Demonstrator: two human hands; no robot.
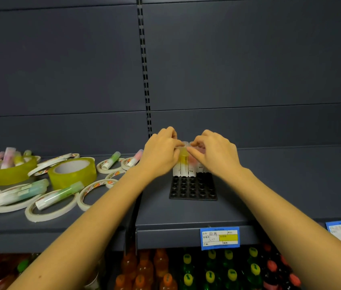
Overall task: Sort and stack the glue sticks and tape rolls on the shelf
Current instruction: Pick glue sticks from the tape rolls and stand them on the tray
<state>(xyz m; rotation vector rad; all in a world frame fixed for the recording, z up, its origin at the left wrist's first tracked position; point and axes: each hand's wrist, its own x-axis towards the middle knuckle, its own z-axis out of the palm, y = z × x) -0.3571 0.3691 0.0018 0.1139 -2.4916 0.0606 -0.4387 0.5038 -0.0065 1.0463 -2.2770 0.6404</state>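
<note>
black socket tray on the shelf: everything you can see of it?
The black tray looks like moulded plastic: a rectangular grid of round sockets, lying flat on the grey shelf. The front rows are empty; glue sticks stand upright at the back. The left hand and right hand pinch those sticks, not the tray.

Dim, even light from above falls on the dark shelf (pixel 186 214), brightest near the camera. Soft shadows pool beneath the tape rolls (pixel 71 177). The wide lens bows the edges. The bottles (pixel 188 266) below blur, as does the yellow glue stick (pixel 183 159) gripped by the left hand (pixel 161 154).
</note>
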